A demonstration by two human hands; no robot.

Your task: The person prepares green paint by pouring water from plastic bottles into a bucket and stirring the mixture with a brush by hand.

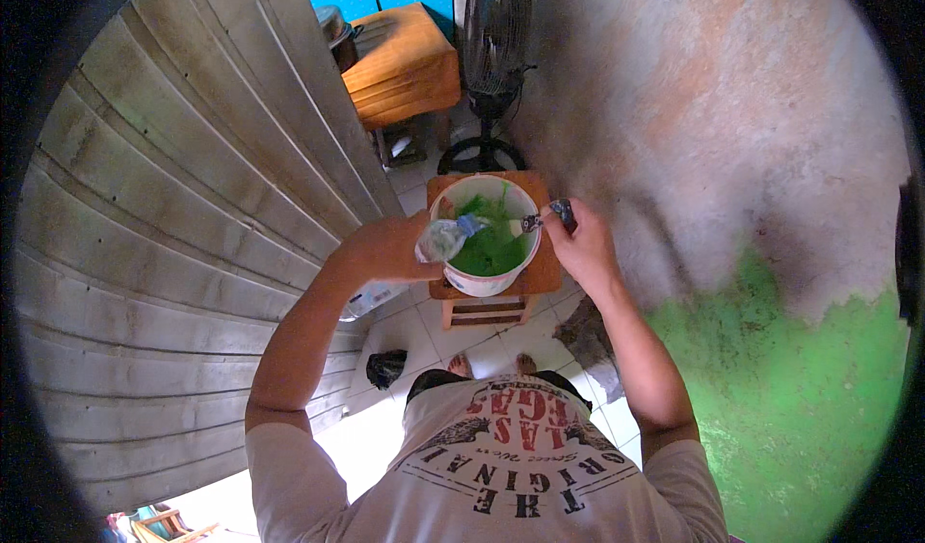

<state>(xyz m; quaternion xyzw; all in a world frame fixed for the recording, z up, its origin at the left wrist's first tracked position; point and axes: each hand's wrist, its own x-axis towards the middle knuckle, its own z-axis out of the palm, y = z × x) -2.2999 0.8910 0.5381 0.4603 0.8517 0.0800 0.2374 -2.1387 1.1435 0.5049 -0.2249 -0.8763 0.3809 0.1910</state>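
Note:
A white bucket (479, 287) of green paint (493, 254) stands on a wooden stool (547, 271) in front of me. My left hand (390, 246) is closed around a clear plastic bottle (441, 241), tilted so that its bluish neck points over the paint. Whether liquid is flowing out I cannot make out. At the bucket's right rim, my right hand (588, 244) grips a tool with a dark patterned handle (561, 212). Its pale lower end reaches inside the bucket; the exact kind of tool does not show clearly.
Corrugated metal sheeting (193, 206) rises on the left, and a half-green wall (771, 370) on the right. Beyond the stool are a standing fan (497, 37) and an orange-covered table (409, 71). A black plastic bag (386, 369) lies on the tiled floor.

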